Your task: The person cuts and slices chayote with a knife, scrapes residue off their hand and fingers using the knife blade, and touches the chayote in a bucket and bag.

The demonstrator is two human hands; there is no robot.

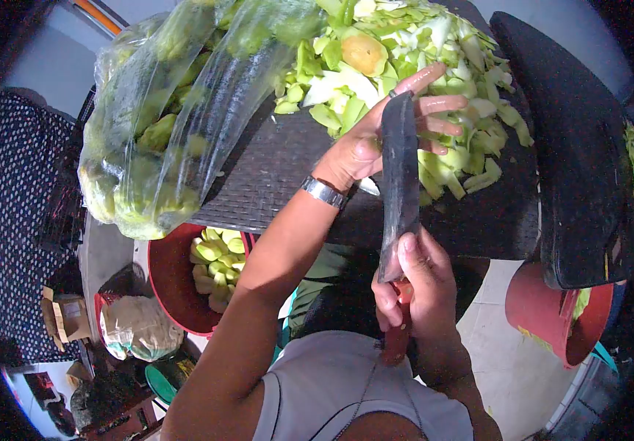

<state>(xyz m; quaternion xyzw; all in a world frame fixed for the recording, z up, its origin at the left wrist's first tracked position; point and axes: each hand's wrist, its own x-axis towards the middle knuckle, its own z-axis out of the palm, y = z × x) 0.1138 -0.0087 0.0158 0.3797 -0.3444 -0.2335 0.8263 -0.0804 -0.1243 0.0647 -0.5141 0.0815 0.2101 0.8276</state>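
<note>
My right hand (423, 283) is closed around the reddish-brown handle of a large knife (400, 173). Its broad dark blade points up and away from my body. Behind the blade, my left hand (398, 125) has its fingers stretched out and spread; the blade crosses in front of the palm, and whether they touch I cannot tell. Just beyond the fingers lies a heap of green and pale peelings and slices (471, 110) on the dark woven tabletop (258, 184). A yellowish round piece (364, 54) rests in the heap.
A clear plastic bag of green fruits (155, 132) stands on the table's left. Below it, a red tub (173, 272) holds pale green peeled pieces. At right are a dark chair-like panel (563, 147) and a red bucket (537, 305). A stuffed bag (140, 327) sits lower left.
</note>
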